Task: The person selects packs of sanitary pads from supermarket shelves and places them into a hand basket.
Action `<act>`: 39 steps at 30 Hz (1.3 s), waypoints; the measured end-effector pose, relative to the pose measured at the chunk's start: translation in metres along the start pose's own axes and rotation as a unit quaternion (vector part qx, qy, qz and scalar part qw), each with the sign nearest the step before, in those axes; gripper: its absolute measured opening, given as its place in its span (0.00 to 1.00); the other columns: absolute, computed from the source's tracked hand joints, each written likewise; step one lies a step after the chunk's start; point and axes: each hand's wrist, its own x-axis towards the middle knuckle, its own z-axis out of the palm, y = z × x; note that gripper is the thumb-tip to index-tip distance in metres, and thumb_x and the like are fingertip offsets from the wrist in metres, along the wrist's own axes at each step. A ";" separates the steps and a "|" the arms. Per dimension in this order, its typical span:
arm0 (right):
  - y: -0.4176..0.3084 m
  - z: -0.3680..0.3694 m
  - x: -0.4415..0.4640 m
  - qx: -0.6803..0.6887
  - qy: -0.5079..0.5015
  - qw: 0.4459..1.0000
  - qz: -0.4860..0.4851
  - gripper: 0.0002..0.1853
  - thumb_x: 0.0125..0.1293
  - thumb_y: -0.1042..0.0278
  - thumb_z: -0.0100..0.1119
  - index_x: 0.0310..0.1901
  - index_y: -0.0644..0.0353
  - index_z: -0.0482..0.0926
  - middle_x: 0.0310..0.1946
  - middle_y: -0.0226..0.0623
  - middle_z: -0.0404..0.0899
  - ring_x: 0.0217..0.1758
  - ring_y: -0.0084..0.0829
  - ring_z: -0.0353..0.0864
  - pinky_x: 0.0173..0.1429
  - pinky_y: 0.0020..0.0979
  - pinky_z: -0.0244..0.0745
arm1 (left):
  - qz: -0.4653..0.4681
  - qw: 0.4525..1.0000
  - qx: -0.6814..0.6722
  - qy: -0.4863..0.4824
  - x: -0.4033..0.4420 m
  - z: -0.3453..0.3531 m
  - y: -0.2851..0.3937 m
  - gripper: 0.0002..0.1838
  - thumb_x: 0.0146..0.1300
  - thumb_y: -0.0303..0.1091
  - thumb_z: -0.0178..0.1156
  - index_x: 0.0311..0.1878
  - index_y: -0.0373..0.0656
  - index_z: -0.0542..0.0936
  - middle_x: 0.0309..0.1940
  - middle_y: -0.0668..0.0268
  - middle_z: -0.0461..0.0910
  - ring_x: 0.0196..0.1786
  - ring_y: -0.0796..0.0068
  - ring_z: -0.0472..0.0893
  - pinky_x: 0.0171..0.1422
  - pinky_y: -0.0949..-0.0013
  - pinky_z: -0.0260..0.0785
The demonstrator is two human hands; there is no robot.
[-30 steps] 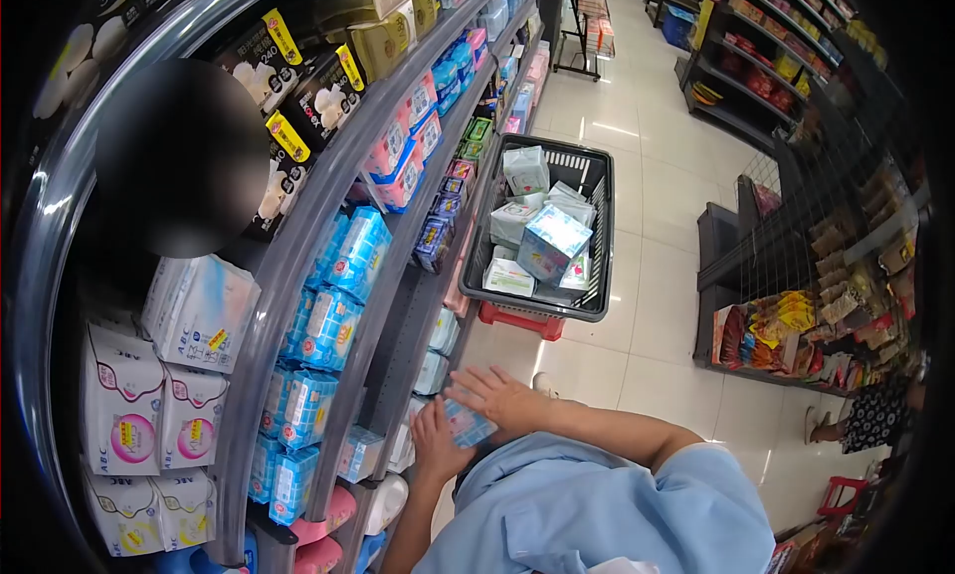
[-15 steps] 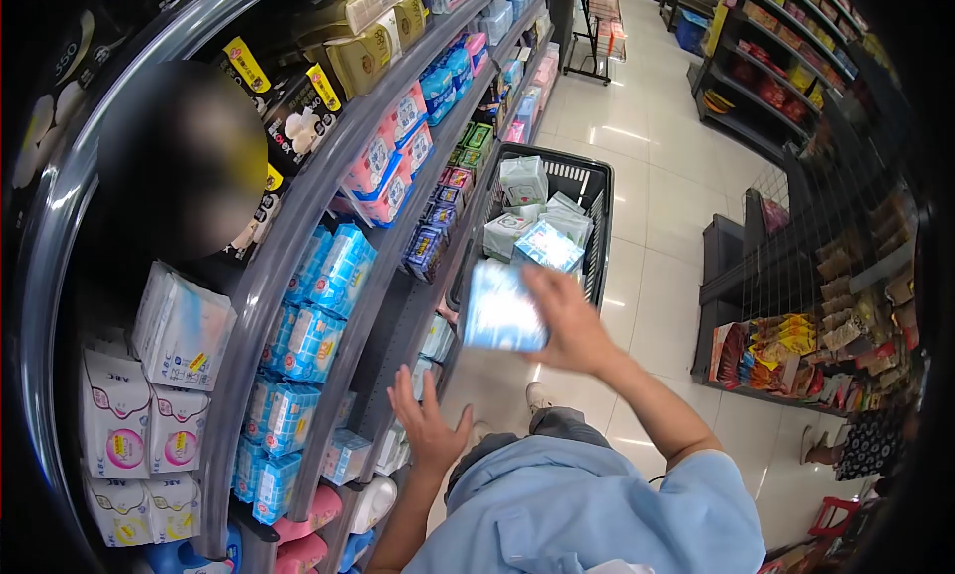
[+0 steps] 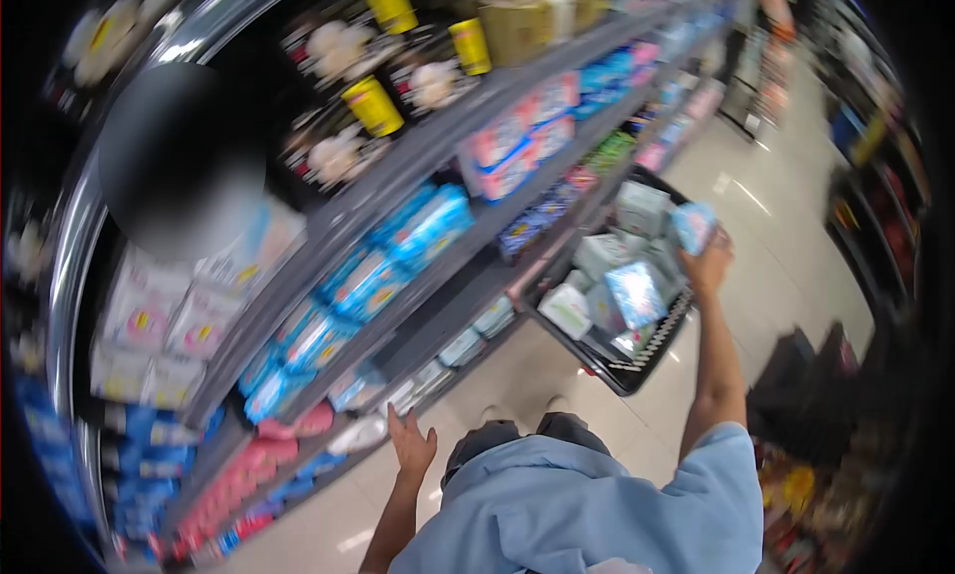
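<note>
One light-blue pack (image 3: 693, 226) held at the edge of a black basket (image 3: 571, 349)

The right hand (image 3: 706, 261) is stretched well out in front, its fingers bent round the lower end of the light-blue pack and gripping it. The pack appears at the basket's far right side, overlapping the rim in this view; whether it touches anything inside cannot be told, as motion blurs much of the scene.

The left hand (image 3: 410, 440) has nothing in its grasp. Its fingers are spread wide, thumb apart, near the bottom shelf beside some pale packs (image 3: 463, 347); whether a fingertip touches the shelf cannot be made out.

Several white-and-green packs (image 3: 643, 208) lie in the basket at different angles, with a shiny blue-and-white pack (image 3: 635, 293) among them. The basket stands close beside the shelving, in front of the person's shoes (image 3: 559, 405), above a pale, glossy floor (image 3: 786, 236).

Blue packs (image 3: 430, 226) sit in a row on the shelf to the left, with pink-and-blue packs (image 3: 522, 136) farther along the same level. White packs with pink circles (image 3: 144, 300) are stacked at far left. A light-blue shirt (image 3: 587, 504) fills the lower middle.
</note>
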 end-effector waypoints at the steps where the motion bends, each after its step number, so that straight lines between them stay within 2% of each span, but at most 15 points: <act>1: 0.009 0.011 0.004 -0.022 -0.010 0.999 -0.031 0.46 0.40 0.60 0.68 0.62 0.64 0.57 0.58 0.49 0.63 0.64 0.47 0.57 0.67 0.43 0.52 | -0.036 0.999 0.006 0.002 -0.014 -0.002 -0.009 0.33 0.45 0.33 0.64 0.57 0.34 0.67 0.64 0.39 0.46 0.66 0.40 0.51 0.67 0.51 0.51; 3: 0.013 0.025 0.008 -0.041 -0.030 0.997 -0.054 0.48 0.41 0.61 0.67 0.65 0.60 0.53 0.59 0.52 0.60 0.64 0.50 0.57 0.67 0.43 0.52 | -0.122 0.992 0.018 -0.007 -0.031 -0.006 -0.011 0.31 0.45 0.33 0.64 0.56 0.38 0.69 0.64 0.40 0.47 0.65 0.41 0.53 0.68 0.55 0.52; 5: 0.009 0.033 0.006 -0.049 -0.020 0.994 -0.100 0.50 0.39 0.61 0.70 0.65 0.59 0.53 0.58 0.53 0.59 0.63 0.51 0.56 0.66 0.46 0.55 | -0.139 0.990 0.011 0.025 -0.048 0.000 -0.023 0.30 0.46 0.32 0.63 0.56 0.39 0.69 0.64 0.41 0.47 0.65 0.42 0.55 0.67 0.55 0.54; 9: 0.024 0.076 -0.001 -0.084 0.010 0.979 -0.187 0.49 0.43 0.60 0.66 0.67 0.55 0.50 0.59 0.52 0.60 0.62 0.53 0.58 0.65 0.46 0.57 | -0.198 0.980 -0.010 0.015 -0.058 -0.004 -0.028 0.30 0.46 0.31 0.63 0.56 0.38 0.68 0.65 0.43 0.48 0.63 0.43 0.58 0.65 0.55 0.57; 11: -0.002 0.051 -0.013 -0.123 -0.089 0.980 -0.131 0.47 0.46 0.59 0.64 0.67 0.56 0.50 0.58 0.51 0.62 0.62 0.51 0.59 0.64 0.45 0.59 | -0.201 0.979 0.005 0.027 -0.056 -0.001 -0.038 0.31 0.46 0.31 0.64 0.56 0.37 0.68 0.64 0.44 0.49 0.61 0.44 0.61 0.64 0.54 0.59; 13: 0.004 0.062 -0.019 -0.076 -0.051 0.984 -0.155 0.44 0.47 0.59 0.64 0.66 0.57 0.53 0.58 0.51 0.63 0.61 0.50 0.61 0.63 0.45 0.59 | -0.227 0.973 0.015 0.022 -0.044 -0.003 -0.051 0.34 0.47 0.32 0.64 0.58 0.37 0.64 0.64 0.44 0.49 0.62 0.44 0.60 0.65 0.55 0.58; 16: 0.005 0.059 -0.025 -0.056 -0.060 0.990 -0.112 0.40 0.48 0.61 0.63 0.64 0.59 0.57 0.57 0.50 0.63 0.60 0.48 0.62 0.61 0.42 0.61 | -0.237 0.970 0.042 0.032 -0.019 -0.006 -0.074 0.39 0.47 0.37 0.65 0.61 0.34 0.59 0.64 0.45 0.52 0.63 0.46 0.59 0.65 0.58 0.57; 19: 0.001 0.035 -0.035 -0.018 -0.027 0.991 -0.128 0.38 0.48 0.64 0.63 0.62 0.62 0.59 0.57 0.52 0.63 0.60 0.48 0.63 0.62 0.41 0.60 | -0.291 0.956 0.002 0.026 0.021 -0.020 -0.088 0.43 0.45 0.40 0.66 0.62 0.34 0.58 0.63 0.45 0.53 0.63 0.46 0.58 0.65 0.58 0.57; 20: -0.003 0.023 -0.041 0.013 -0.018 0.991 -0.133 0.37 0.49 0.65 0.62 0.62 0.65 0.59 0.56 0.54 0.63 0.59 0.50 0.63 0.63 0.40 0.59 | -0.309 0.951 0.018 0.024 0.034 -0.017 -0.098 0.48 0.43 0.50 0.67 0.63 0.33 0.56 0.64 0.45 0.52 0.64 0.48 0.56 0.67 0.57 0.54; 23: -0.007 -0.010 -0.069 0.072 -0.001 0.989 -0.127 0.35 0.51 0.71 0.59 0.62 0.65 0.58 0.57 0.55 0.61 0.61 0.51 0.60 0.65 0.39 0.56 | -0.377 0.919 0.115 0.011 0.073 -0.005 -0.128 0.56 0.42 0.66 0.60 0.64 0.31 0.53 0.64 0.46 0.52 0.66 0.48 0.54 0.69 0.52 0.48; 26: -0.005 -0.041 -0.112 0.085 0.008 0.989 -0.120 0.34 0.53 0.73 0.57 0.63 0.62 0.58 0.59 0.53 0.60 0.63 0.50 0.59 0.66 0.39 0.55 | -0.486 0.866 0.095 -0.069 0.113 -0.008 -0.141 0.64 0.38 0.78 0.51 0.66 0.30 0.50 0.65 0.47 0.51 0.66 0.46 0.52 0.68 0.48 0.43; 29: -0.007 -0.076 -0.164 0.059 -0.016 0.994 -0.085 0.33 0.54 0.73 0.57 0.63 0.62 0.58 0.59 0.52 0.60 0.63 0.49 0.59 0.66 0.39 0.56 | -0.526 0.841 0.095 -0.088 0.135 0.016 -0.176 0.68 0.34 0.79 0.54 0.68 0.34 0.43 0.67 0.48 0.47 0.65 0.40 0.53 0.65 0.43 0.48; 33: 0.001 -0.106 -0.230 0.026 -0.057 0.998 -0.026 0.33 0.54 0.74 0.56 0.63 0.61 0.57 0.59 0.54 0.59 0.62 0.51 0.60 0.64 0.39 0.59 | -0.490 0.845 0.152 -0.152 0.145 0.046 -0.193 0.71 0.30 0.77 0.58 0.69 0.37 0.41 0.64 0.44 0.48 0.63 0.43 0.57 0.60 0.41 0.52; 36: 0.009 -0.118 -0.273 0.014 -0.079 0.997 0.006 0.34 0.53 0.75 0.56 0.63 0.61 0.57 0.59 0.55 0.59 0.61 0.52 0.61 0.63 0.40 0.59 | -0.487 0.853 0.173 -0.074 0.136 0.042 -0.178 0.72 0.28 0.74 0.62 0.69 0.36 0.40 0.60 0.39 0.52 0.58 0.48 0.61 0.58 0.46 0.56; 39: 0.011 -0.121 -0.304 0.005 -0.109 0.994 0.031 0.34 0.53 0.76 0.56 0.63 0.61 0.56 0.58 0.54 0.59 0.61 0.51 0.61 0.63 0.39 0.60 | -0.474 0.866 0.153 -0.054 0.132 0.041 -0.183 0.72 0.28 0.74 0.62 0.68 0.35 0.40 0.60 0.39 0.51 0.59 0.47 0.60 0.59 0.49 0.57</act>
